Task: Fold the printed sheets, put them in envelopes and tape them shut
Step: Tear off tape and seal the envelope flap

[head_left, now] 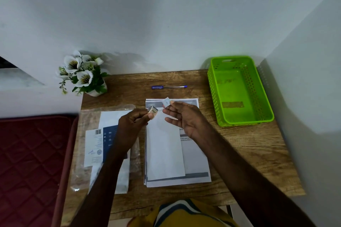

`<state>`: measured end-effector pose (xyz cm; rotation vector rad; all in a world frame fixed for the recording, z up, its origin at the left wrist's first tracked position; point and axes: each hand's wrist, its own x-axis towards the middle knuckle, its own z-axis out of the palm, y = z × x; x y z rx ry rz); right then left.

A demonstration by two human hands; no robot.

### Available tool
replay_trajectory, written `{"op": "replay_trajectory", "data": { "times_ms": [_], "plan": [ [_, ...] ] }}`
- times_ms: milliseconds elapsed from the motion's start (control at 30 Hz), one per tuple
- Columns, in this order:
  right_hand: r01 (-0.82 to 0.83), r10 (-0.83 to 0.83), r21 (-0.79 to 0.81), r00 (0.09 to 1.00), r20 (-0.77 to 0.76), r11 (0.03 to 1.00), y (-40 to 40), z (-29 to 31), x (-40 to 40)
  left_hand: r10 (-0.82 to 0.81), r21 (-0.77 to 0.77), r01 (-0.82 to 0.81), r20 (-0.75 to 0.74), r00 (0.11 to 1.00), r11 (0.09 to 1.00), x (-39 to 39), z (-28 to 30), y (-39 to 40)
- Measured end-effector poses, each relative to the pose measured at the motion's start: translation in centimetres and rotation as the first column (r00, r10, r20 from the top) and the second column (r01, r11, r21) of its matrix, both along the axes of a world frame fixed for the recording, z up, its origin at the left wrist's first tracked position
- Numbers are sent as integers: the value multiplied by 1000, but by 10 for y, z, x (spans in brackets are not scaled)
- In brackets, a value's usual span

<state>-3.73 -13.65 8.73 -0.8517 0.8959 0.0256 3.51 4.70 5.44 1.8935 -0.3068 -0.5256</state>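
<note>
A small roll of tape (153, 111) is pinched in my left hand (132, 121), held above the papers. My right hand (181, 116) pinches a short piece of tape (166, 102) between thumb and forefinger, its other fingers spread loosely. Below both hands a white envelope (164, 149) lies lengthwise on a stack of printed sheets (195, 160) in the middle of the wooden table (249, 153). A clear plastic pack of envelopes (96, 145) with a blue and white label lies to the left, partly under my left forearm.
A green perforated basket (239, 88) stands at the table's back right. A blue pen (168, 87) lies near the back edge. A pot of white flowers (83, 73) sits at the back left corner. A maroon quilted cushion (31, 162) is left of the table.
</note>
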Motion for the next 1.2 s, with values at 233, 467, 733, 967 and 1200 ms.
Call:
{"op": "replay_trajectory", "data": {
  "times_ms": [233, 467, 733, 967, 1200],
  "plan": [
    [9, -11, -92, 1000, -22, 996, -4, -3, -8, -15, 369, -150, 408, 913, 917, 38, -3, -2],
    [55, -60, -86, 997, -50, 995, 1, -6, -18, -145, 565, -264, 577, 804, 782, 73, -14, -25],
    [150, -152, -40, 987, -44, 988, 6, -8, -24, -150, 570, -247, 559, 815, 783, 78, -27, -28],
    [280, -277, 35, 959, -60, 959, 11, -8, -23, -114, 212, -169, 882, 457, 963, 1, -21, -36],
    [283, -281, 25, 958, -53, 959, 17, -5, -23, -140, 205, -107, 890, 434, 973, -36, -15, -53]
  ]
}}
